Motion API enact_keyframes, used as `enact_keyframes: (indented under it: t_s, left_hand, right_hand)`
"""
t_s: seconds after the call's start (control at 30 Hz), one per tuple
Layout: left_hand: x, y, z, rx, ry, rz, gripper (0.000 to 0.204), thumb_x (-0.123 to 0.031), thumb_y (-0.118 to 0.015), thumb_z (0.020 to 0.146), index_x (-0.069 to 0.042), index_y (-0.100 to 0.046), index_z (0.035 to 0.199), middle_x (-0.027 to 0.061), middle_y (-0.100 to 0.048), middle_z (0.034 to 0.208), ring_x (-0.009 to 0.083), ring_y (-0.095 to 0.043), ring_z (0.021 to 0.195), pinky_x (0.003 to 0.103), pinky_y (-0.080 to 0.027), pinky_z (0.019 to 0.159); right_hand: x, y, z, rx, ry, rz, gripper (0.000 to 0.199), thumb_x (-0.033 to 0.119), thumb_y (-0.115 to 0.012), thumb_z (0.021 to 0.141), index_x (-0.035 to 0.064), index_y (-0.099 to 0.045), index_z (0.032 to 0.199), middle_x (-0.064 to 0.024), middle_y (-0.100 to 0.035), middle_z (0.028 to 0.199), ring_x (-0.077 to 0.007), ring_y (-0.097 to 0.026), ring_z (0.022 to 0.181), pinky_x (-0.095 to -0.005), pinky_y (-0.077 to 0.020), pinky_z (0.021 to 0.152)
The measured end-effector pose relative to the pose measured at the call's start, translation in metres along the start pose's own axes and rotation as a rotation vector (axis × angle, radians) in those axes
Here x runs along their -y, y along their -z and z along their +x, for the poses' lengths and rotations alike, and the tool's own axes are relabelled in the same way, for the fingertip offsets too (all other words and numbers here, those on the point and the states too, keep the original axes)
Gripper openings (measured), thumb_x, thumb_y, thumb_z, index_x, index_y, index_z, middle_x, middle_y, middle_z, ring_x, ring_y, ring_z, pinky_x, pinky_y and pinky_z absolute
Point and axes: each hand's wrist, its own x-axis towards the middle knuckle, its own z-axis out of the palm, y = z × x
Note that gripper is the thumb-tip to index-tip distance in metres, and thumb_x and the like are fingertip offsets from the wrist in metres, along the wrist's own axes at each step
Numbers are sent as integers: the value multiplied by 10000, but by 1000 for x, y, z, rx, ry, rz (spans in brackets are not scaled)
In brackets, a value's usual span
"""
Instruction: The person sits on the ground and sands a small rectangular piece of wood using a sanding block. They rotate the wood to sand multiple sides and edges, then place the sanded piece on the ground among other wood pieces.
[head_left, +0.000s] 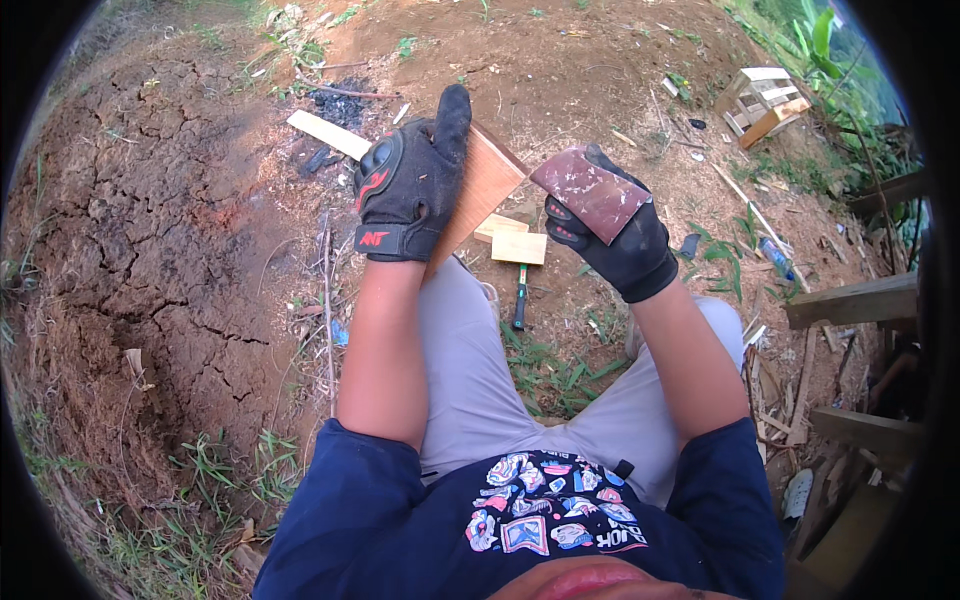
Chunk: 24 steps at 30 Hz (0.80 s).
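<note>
My left hand (412, 185), in a black glove with red marks, grips a reddish-brown wooden board (490, 178) that stands tilted over my left leg. In my gloved right hand (632, 250) is a worn, dark red piece of sandpaper (592, 192), slightly curved and dusted with pale specks. The sandpaper's left corner comes close to the board's right corner; whether they touch I cannot tell. On the ground between my legs lie a pale wood block (518, 248) and a tool with a black and green handle (521, 300). The block hides the tool's head.
A pale wood strip (328, 133) shows behind my left hand, near a charred patch (340, 105). A slatted wooden frame (765, 103) stands at the far right. Wooden beams (855, 302) jut in nearer on the right, beside scattered offcuts. Cracked soil (130, 220) spreads on the left.
</note>
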Motion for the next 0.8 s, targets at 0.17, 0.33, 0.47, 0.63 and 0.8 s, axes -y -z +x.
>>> enact_keyframes:
  t_s: [0.17,0.33,0.47,0.63,0.8]
  left_hand:
    - [-7,-19,8,11,13,-74,910,-764,-268,1030,8,-740,931,284,-710,886,467,-689,896,508,-496,906]
    - [-11,-29,15,90,-77,-33,884,-756,-308,1028,-3,-754,906,277,-715,893,466,-692,905,515,-507,894]
    - [-12,-35,13,83,-120,3,827,-739,-376,1019,-27,-784,911,259,-732,905,454,-713,908,529,-538,875]
    - [-11,-41,15,90,-148,-18,815,-717,-377,1036,-14,-756,874,245,-710,837,441,-696,839,516,-519,837]
    - [3,-49,15,39,-249,-21,779,-696,-392,1043,-30,-778,923,235,-722,829,432,-704,833,500,-526,826]
  right_hand:
    - [-7,4,-10,-20,-2,-136,378,126,-845,855,57,-733,1210,-145,-748,1185,-322,-715,1104,-419,-551,1013]
    - [-10,9,-3,42,-273,218,287,87,-771,917,36,-699,1191,-136,-740,1165,-319,-723,1044,-412,-561,929]
    - [-2,10,6,55,-117,15,97,113,-685,972,46,-669,1041,-107,-691,908,-311,-698,827,-420,-538,786]
    - [2,17,20,209,-206,-43,103,146,-612,1004,48,-637,982,-107,-637,837,-318,-663,774,-436,-509,750]
    - [28,25,34,322,-535,236,102,99,-617,964,19,-650,1018,-113,-670,869,-338,-672,811,-455,-505,740]
